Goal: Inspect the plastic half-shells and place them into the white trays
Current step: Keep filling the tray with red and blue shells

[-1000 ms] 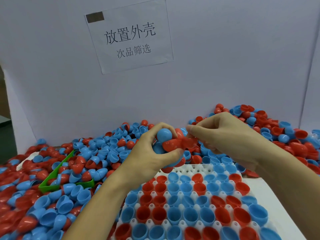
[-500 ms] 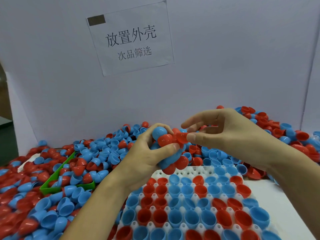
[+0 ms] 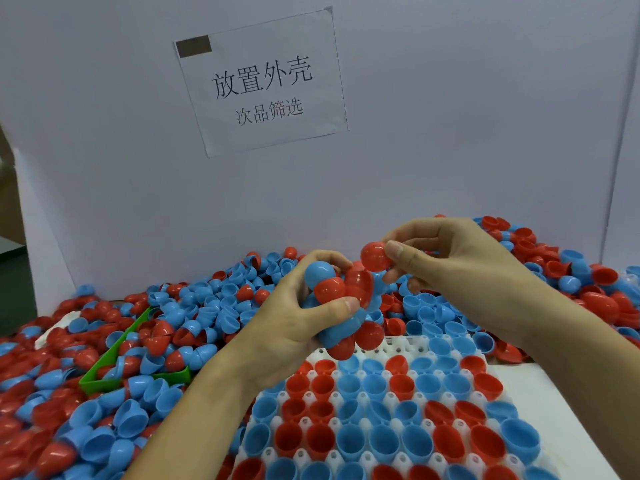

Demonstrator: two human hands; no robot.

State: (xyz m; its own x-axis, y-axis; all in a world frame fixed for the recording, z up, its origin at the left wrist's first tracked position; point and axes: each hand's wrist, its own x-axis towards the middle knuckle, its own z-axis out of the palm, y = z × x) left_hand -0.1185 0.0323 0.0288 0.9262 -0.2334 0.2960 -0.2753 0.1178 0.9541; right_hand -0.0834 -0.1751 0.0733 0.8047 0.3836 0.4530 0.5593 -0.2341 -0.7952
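My left hand [image 3: 294, 320] grips a handful of red and blue half-shells [image 3: 341, 292] above the far edge of the white tray [image 3: 408, 342]. My right hand [image 3: 460, 268] pinches a single red half-shell [image 3: 374, 256] between thumb and fingers, held just above and to the right of that handful. The tray lies in front of me and most of its cups hold red or blue shells, open side up.
A deep pile of loose red and blue half-shells [image 3: 214, 306] covers the table from left to far right. A green bin [image 3: 138, 377] sits half buried at the left. A white board with a paper sign [image 3: 263, 84] stands behind.
My right hand has pulled one red half-shell off the handful and lifted it up and to the right. The left hand has stayed above the tray's far edge.
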